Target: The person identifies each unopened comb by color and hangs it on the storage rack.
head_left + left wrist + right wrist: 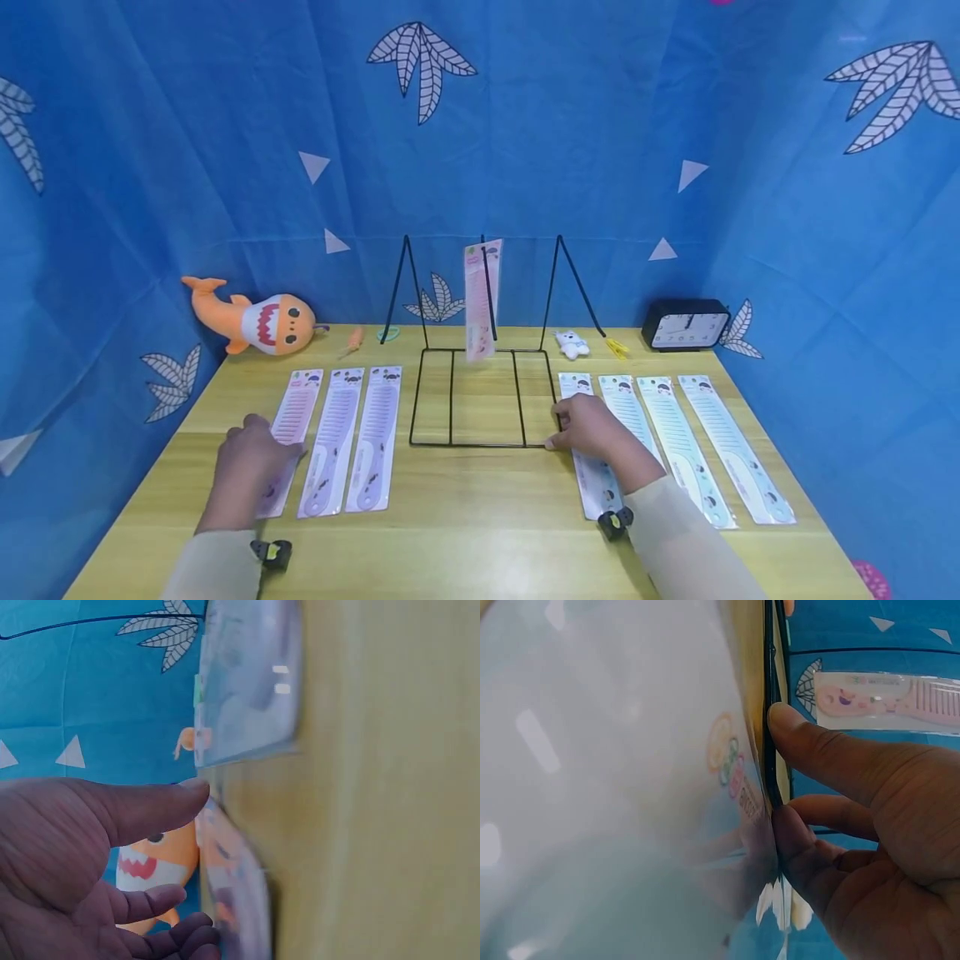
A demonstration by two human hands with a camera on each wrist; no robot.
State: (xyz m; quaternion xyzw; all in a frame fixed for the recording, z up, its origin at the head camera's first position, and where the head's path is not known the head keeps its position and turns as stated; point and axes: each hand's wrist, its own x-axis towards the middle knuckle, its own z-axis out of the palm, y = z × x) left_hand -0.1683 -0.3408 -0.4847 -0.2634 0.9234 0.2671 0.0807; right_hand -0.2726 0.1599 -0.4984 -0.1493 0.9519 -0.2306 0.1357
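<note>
Over the leftmost packaged pink comb [294, 408] is my left hand [251, 458]; in the left wrist view its thumb and fingers [150, 814] stand apart, beside the clear packaging [244, 889]. Two packaged purple combs [333, 442] lie just to its right. My right hand [596, 429] pinches the front right corner of a black wire display rack [480, 446] between thumb and fingers. Another packaged pink comb [480, 292] hangs on the rack's middle hook. Beneath the right hand lies a packaged bluish comb [592, 483], partly covered.
Further packaged bluish and green combs [686, 450] lie at the right. Along the back are an orange shark plush [262, 325], a small white toy [572, 344], a yellow item [617, 347] and a black clock [686, 325]. Blue curtains [487, 150] enclose the table [450, 542].
</note>
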